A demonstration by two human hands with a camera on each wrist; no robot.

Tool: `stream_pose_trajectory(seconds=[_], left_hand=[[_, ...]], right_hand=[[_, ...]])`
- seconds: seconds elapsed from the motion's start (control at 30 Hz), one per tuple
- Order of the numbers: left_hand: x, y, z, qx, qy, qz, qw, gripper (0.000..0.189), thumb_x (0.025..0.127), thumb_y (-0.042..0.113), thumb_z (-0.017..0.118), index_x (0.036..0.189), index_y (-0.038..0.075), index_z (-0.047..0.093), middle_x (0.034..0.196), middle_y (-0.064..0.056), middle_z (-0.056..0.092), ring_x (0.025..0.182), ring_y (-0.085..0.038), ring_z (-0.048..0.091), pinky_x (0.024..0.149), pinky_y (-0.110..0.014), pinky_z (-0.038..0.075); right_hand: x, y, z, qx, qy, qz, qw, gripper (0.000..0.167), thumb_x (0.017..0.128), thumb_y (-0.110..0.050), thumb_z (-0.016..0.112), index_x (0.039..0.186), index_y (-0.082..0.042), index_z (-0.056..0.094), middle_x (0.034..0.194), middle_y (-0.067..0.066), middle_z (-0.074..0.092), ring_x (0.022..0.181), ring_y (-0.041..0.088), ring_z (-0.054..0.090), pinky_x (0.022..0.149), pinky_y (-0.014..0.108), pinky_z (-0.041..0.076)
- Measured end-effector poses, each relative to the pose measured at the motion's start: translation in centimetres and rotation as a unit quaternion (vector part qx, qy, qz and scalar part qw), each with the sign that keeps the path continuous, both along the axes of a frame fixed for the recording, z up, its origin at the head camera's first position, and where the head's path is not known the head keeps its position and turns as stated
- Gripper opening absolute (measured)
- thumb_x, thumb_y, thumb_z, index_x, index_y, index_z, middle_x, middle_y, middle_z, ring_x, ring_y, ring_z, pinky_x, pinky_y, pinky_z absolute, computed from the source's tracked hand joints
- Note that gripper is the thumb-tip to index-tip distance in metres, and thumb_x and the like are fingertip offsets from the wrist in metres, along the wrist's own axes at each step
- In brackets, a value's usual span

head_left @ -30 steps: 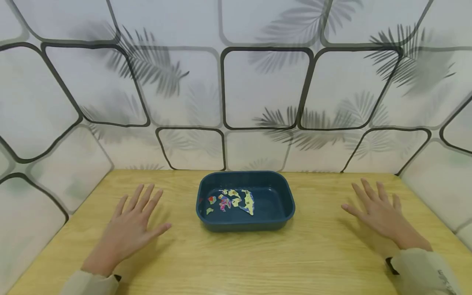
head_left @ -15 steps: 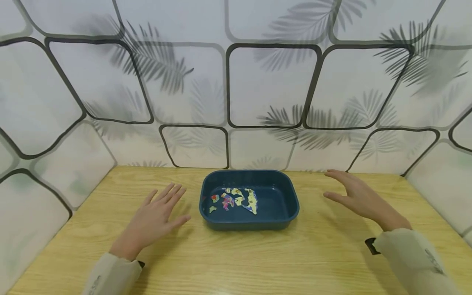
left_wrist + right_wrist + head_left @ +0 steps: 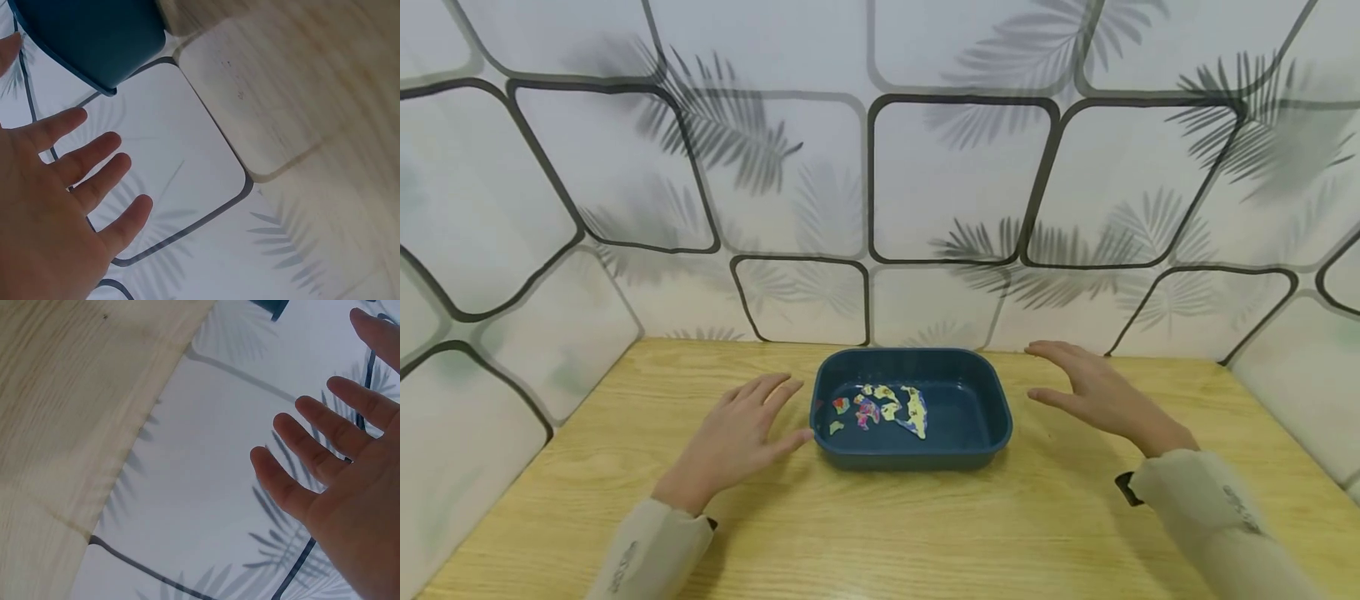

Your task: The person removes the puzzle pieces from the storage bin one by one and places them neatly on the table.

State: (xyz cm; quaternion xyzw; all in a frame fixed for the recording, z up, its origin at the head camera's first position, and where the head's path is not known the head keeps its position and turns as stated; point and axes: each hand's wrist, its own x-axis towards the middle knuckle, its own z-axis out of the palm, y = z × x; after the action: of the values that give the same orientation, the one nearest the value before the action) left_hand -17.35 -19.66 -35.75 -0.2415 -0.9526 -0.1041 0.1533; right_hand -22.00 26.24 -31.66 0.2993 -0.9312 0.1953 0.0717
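A dark blue rectangular tub [image 3: 917,461] stands on the wooden table, near its back edge. Inside, toward the left, lie several irregular flat scraps, among them a long pale yellow one [image 3: 917,410], a pink and purple one [image 3: 867,410] and a small red one [image 3: 841,405]. My left hand [image 3: 737,437] is beside the tub's left end, fingers spread, thumb tip right at the rim. My right hand [image 3: 1093,392] hovers off the right end, fingers extended and thumb apart. Both palms show bare in the wrist views, where the tub's wall [image 3: 94,37] appears above the left fingers.
The wooden tabletop [image 3: 910,533] extends in front of the tub. Behind it and at both sides rise white panels [image 3: 951,183] patterned with dark rounded outlines and grey leaves. Both forearms have pale sleeves [image 3: 651,550] with dark bands at the wrists.
Both hands have come inward from the sides toward the tub's two ends. The right hand has turned so its thumb and fingers point left. The tub and scraps keep their place on the table.
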Motion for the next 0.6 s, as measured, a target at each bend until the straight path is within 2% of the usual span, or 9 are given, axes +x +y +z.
stream_pose_trajectory(seconds=[0.2, 0.43, 0.6], left_hand=[[-0.2, 0.5, -0.2, -0.002, -0.021, -0.008, 0.9997, 0.071, 0.096, 0.055, 0.061, 0.148, 0.006, 0.052, 0.154, -0.018, 0.045, 0.141, -0.041, 0.04, 0.104, -0.066, 0.038], [-0.5, 1.0, -0.5, -0.003, -0.03, -0.021, 0.9993, 0.074, 0.096, 0.058, 0.059, 0.148, 0.006, 0.051, 0.157, -0.017, 0.041, 0.144, -0.04, 0.036, 0.108, -0.065, 0.035], [-0.7, 1.5, -0.6, -0.012, -0.036, -0.031, 0.9988, 0.077, 0.097, 0.061, 0.055, 0.15, 0.006, 0.05, 0.16, -0.014, 0.038, 0.146, -0.038, 0.033, 0.11, -0.063, 0.033]], right_hand=[[-0.5, -1.5, 0.4, 0.0, 0.006, 0.018, 0.9998, 0.06, 0.096, -0.023, 0.072, 0.145, 0.005, 0.049, 0.145, 0.028, 0.049, 0.133, 0.048, 0.044, 0.103, 0.067, 0.037], [-1.0, -3.7, 1.0, -0.01, -0.002, 0.049, 0.9988, 0.061, 0.096, -0.026, 0.073, 0.144, 0.003, 0.051, 0.145, 0.025, 0.051, 0.135, 0.046, 0.043, 0.105, 0.064, 0.037], [-1.2, -4.9, 0.9, -0.013, -0.021, 0.056, 0.9981, 0.059, 0.097, -0.024, 0.072, 0.145, 0.002, 0.051, 0.146, 0.024, 0.05, 0.136, 0.046, 0.042, 0.106, 0.065, 0.036]])
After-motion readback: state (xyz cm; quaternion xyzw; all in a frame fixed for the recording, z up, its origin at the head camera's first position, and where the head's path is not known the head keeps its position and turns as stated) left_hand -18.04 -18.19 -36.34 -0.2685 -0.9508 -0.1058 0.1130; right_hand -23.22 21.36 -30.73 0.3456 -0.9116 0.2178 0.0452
